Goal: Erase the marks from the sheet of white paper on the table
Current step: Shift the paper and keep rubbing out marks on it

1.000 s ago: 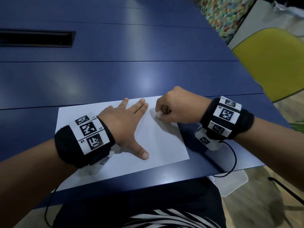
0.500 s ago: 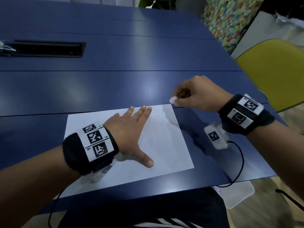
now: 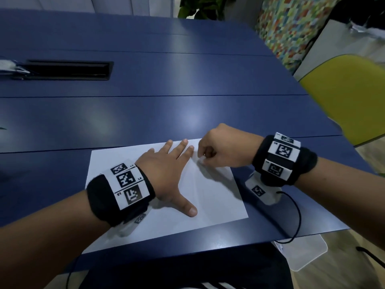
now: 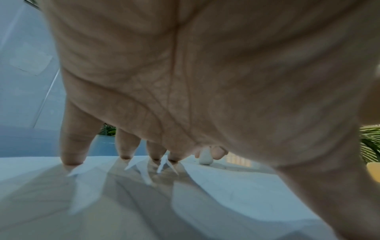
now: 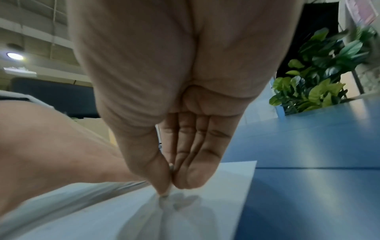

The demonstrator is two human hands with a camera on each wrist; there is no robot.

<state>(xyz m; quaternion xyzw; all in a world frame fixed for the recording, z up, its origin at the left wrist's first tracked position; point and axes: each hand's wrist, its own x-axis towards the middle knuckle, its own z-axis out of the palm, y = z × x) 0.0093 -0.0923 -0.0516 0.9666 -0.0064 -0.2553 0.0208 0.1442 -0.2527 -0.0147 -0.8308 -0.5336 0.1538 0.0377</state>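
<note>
A white sheet of paper [image 3: 212, 197] lies near the front edge of the blue table [image 3: 145, 117]. My left hand [image 3: 166, 174] lies flat on the sheet, fingers spread and straight, and presses it down; the left wrist view shows the fingertips [image 4: 72, 155] on the paper [image 4: 226, 186]. My right hand [image 3: 218, 151] is curled at the sheet's far right part, just beside the left fingertips. It pinches a small white eraser [image 3: 201, 160] between thumb and fingers, tip down on the paper [image 5: 205, 211]. In the left wrist view the eraser [image 4: 205, 156] stands on the sheet. No marks are visible.
A black cable slot [image 3: 68, 70] is set into the table at the far left. A yellow chair [image 3: 350, 97] stands at the right beside the table edge. A green plant [image 3: 206, 7] stands beyond the far edge. A cable hangs from my right wrist band.
Half a second ago my right hand held the eraser lifted beyond the sheet's far right corner; now it is back down on the paper beside my left fingers. The left hand has stayed put.
</note>
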